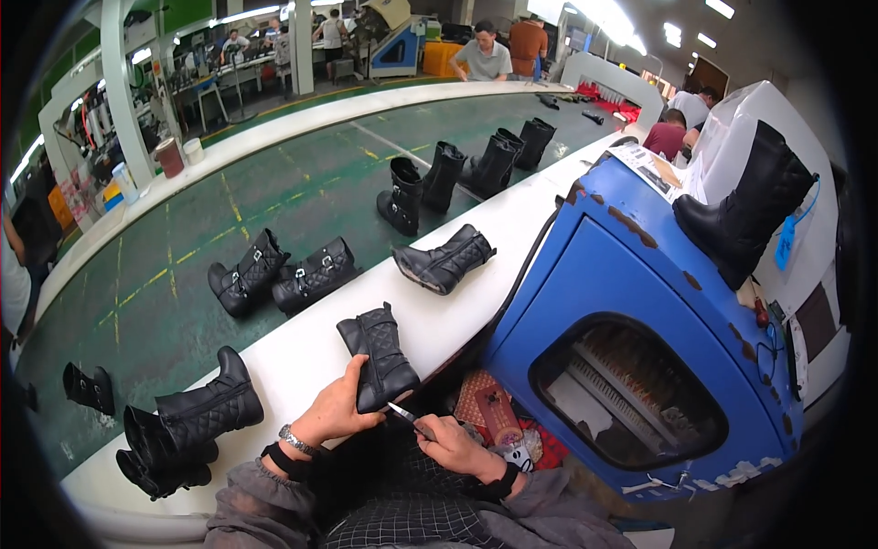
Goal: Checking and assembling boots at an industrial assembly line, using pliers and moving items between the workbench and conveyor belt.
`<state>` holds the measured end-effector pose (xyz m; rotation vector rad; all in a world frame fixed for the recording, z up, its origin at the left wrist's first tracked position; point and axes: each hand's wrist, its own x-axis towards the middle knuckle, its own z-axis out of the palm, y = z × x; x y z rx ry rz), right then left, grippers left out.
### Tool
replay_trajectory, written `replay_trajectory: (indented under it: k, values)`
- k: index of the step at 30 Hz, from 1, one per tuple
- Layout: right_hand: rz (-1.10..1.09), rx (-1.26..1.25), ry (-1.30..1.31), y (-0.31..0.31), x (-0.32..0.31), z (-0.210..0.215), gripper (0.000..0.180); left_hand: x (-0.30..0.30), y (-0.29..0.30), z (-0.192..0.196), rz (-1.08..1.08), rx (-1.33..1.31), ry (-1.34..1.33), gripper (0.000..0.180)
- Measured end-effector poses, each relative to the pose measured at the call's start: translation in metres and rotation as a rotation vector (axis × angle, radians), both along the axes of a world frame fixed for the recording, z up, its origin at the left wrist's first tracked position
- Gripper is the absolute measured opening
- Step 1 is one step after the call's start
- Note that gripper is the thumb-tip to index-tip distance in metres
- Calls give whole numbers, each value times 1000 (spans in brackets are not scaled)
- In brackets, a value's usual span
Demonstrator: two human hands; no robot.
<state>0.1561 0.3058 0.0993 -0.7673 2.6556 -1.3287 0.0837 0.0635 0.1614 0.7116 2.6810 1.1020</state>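
My left hand (pixel 337 403) grips a black quilted boot (pixel 377 346) near its toe, over the edge of the white ledge (pixel 302 352). The boot's shaft points away from me. In my right hand (pixel 455 446) is a small knife (pixel 402 413), its pale blade pointing left, with the tip at or very near the boot's lower edge. Whether the blade touches the boot I cannot tell. Another black boot (pixel 445 260) lies on its side on the ledge just beyond. To the left, several more black boots (pixel 208 400) lie on the ledge.
A green conveyor belt (pixel 183 220) carries several black boots (pixel 247 272). On my right stands a blue machine (pixel 631 302) with a dark window; a tall black boot (pixel 745 206) with a blue tag (pixel 785 240) stands on top. A person (pixel 485 57) is across the belt.
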Motion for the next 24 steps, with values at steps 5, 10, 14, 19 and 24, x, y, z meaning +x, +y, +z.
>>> replay_trajectory:
  k: [5,10,14,19,24]
  values:
    - [-116,-174,-254,-6,3,7,26,-5,4,0,9,-15,10,94]
    - [-258,-131,-272,-12,-7,14,24,-11,19,13,167,-94,-102,90]
    - [-276,-249,-173,-22,-17,-15,21,-15,23,12,257,-179,-114,94]
    - [-290,-339,-151,-35,-23,-32,18,-3,27,13,404,-142,-134,93]
    - [-281,-407,-142,-36,-25,-43,17,6,32,19,523,-52,-235,90]
